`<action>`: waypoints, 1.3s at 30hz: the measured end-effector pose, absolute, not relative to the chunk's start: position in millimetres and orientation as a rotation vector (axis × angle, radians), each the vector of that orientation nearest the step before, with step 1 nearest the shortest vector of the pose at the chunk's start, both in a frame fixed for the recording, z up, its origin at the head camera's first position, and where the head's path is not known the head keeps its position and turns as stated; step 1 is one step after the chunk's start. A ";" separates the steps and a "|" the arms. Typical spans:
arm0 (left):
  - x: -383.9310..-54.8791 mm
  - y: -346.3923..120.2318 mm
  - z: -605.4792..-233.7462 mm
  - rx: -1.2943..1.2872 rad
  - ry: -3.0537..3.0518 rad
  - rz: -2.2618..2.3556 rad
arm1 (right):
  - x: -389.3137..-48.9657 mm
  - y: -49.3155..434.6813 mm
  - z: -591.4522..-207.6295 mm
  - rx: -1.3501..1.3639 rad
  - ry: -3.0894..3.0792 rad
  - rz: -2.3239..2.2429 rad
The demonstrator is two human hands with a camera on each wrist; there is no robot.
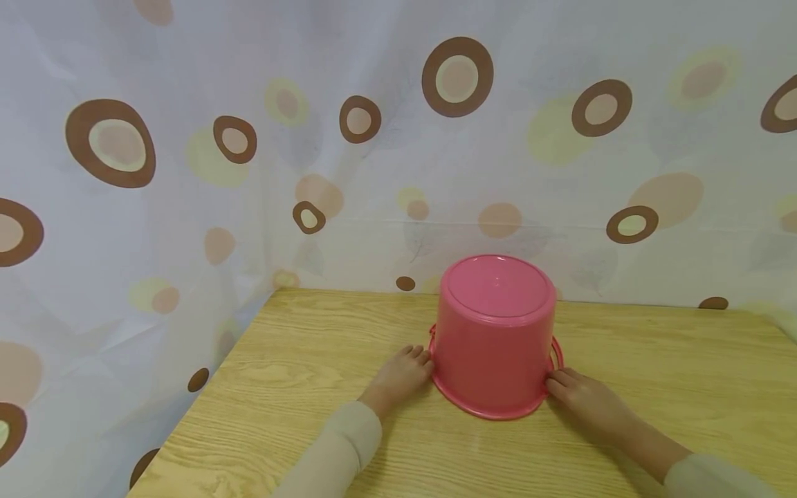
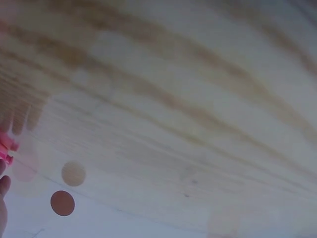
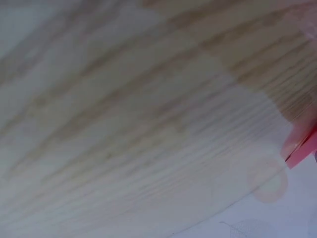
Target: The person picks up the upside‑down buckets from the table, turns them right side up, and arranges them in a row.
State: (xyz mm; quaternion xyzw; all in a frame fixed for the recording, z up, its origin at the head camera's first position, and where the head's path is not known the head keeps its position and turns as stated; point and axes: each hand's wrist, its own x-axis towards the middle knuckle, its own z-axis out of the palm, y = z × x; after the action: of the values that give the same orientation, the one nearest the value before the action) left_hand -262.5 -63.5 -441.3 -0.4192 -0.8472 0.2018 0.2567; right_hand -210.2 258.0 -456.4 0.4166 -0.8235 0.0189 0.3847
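Observation:
A pink plastic bucket (image 1: 495,339) stands upside down, its round base facing up and its rim low over the wooden table. At the left of the rim, my left hand (image 1: 401,375) grips the edge with its fingers. On the other side my right hand (image 1: 582,398) pinches the rim just below the red handle (image 1: 557,354). Only a bit of pink plastic (image 2: 7,147) and some fingertips (image 2: 4,186) enter the left wrist view. A pink edge (image 3: 303,146) of the bucket shows at the right of the right wrist view. The bucket's inside is hidden.
The table (image 1: 311,332) has a light wood grain and ends at a slanting left edge. A white curtain (image 1: 386,166) with brown, yellow and peach spots hangs behind the table and along its left side.

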 end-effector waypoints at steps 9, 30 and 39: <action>-260.4 -65.9 -437.9 -1.144 -2.264 0.611 | -210.8 258.7 -452.8 1.095 -2.021 -0.050; -254.9 -64.5 -438.2 -1.162 -2.216 0.278 | -207.3 257.7 -440.8 1.054 -1.978 0.023; -251.3 -60.9 -440.6 -1.108 -2.248 0.026 | -210.6 254.1 -437.6 1.015 -1.951 0.040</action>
State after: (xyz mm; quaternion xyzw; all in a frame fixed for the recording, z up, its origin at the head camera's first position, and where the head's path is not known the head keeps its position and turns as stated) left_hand -251.3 -60.9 -440.6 -0.4202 -0.8519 0.0099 0.3124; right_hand -210.6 254.1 -437.6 0.4111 -0.7905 0.0162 0.4537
